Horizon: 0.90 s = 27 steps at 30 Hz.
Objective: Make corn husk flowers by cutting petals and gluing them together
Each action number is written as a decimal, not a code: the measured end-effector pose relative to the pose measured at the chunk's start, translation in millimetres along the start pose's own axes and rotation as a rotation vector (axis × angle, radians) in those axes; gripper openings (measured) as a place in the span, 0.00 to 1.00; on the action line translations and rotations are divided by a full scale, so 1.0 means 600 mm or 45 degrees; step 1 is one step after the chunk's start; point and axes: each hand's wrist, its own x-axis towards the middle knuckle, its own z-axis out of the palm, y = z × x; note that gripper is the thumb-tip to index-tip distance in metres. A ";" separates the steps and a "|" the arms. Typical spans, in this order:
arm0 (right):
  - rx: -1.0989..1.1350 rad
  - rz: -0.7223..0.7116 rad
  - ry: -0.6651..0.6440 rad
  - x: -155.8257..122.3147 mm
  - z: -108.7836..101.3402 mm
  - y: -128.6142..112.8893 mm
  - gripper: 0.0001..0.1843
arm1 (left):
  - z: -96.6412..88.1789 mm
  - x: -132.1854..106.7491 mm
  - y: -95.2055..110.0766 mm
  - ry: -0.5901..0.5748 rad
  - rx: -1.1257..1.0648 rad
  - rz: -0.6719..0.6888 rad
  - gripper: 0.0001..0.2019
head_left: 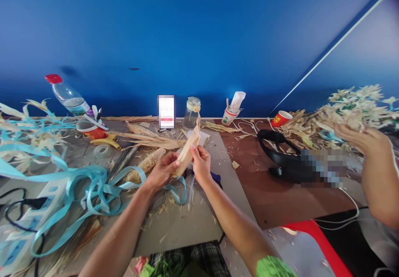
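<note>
A pale dried corn husk (pixel 187 152) stands between my hands, its narrow tip pointing up. My left hand (pixel 164 168) pinches its lower left side with thumb and fingers. On the opposite edge, my right hand (pixel 201 163) has its thumb and fingertips closed on the husk. Close to my left hand lies a corn cob (pixel 143 167) with whitish kernels. Light-blue ribbon (pixel 99 187) spreads in loops to the left, one end under my hands. A dark blue tool (pixel 216 179), mostly hidden, sits behind my right wrist.
A tilted water bottle (pixel 70 98), a lit phone (pixel 166 111), a glass jar (pixel 191 114) and a white cup (pixel 230 115) stand along the wall. A power strip (pixel 40 212) lies left. At right are a black headset-like device (pixel 280 156) and another person's hand (pixel 363 138).
</note>
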 end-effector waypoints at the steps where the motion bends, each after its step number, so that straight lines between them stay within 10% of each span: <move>1: -0.021 -0.015 0.005 -0.001 0.000 -0.001 0.26 | 0.000 0.000 -0.002 -0.064 0.014 -0.042 0.18; 4: -0.052 -0.016 -0.008 -0.001 0.000 -0.007 0.26 | -0.001 0.001 -0.001 -0.095 0.077 -0.104 0.16; 12: -0.329 -0.100 0.114 0.031 -0.026 -0.007 0.16 | -0.025 0.013 0.028 0.559 -0.257 0.206 0.13; 20: -1.071 -0.288 -0.230 0.034 -0.033 0.012 0.07 | -0.024 0.019 0.008 0.528 -0.203 0.168 0.14; 27: -1.377 -0.159 -0.189 0.043 -0.049 0.010 0.11 | -0.031 0.023 0.005 0.497 -0.266 0.143 0.16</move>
